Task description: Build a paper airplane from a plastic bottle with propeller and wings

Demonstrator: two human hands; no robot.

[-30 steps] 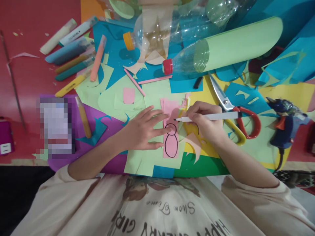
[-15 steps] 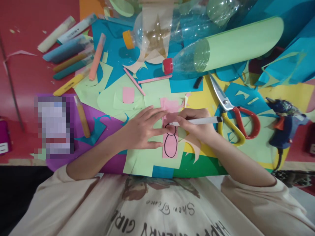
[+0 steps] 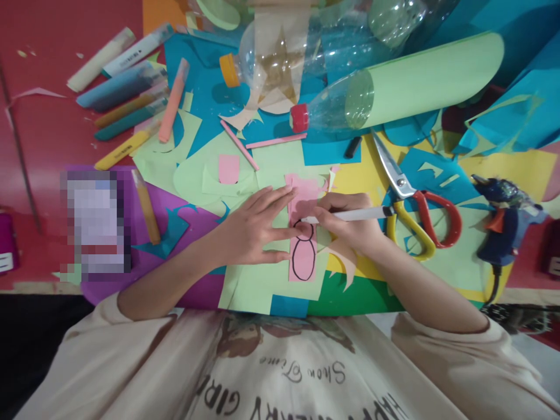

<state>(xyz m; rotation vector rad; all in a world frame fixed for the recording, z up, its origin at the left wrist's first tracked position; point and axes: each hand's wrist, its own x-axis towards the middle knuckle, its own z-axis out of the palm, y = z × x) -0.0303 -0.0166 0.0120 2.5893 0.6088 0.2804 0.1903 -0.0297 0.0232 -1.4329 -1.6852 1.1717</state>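
Note:
A narrow strip of pink paper lies on light green paper in front of me. Black outlines are drawn on it: a large oval with a smaller rounded shape above. My left hand rests flat with fingers spread, its fingertips on the strip's left edge. In my right hand is a white marker with a black end, gripped between thumb and fingers. Its tip touches the pink paper at the top of the smaller shape. A black marker cap lies farther back.
Scissors with red and yellow handles lie right of my right hand, a blue glue gun beyond. Plastic bottles lie across the back. Several markers sit at left, above a blurred phone. Paper scraps are scattered around.
Almost nothing differs. My right hand and the marker have shifted very slightly, with the tip still at the smaller shape. My left hand stays in place.

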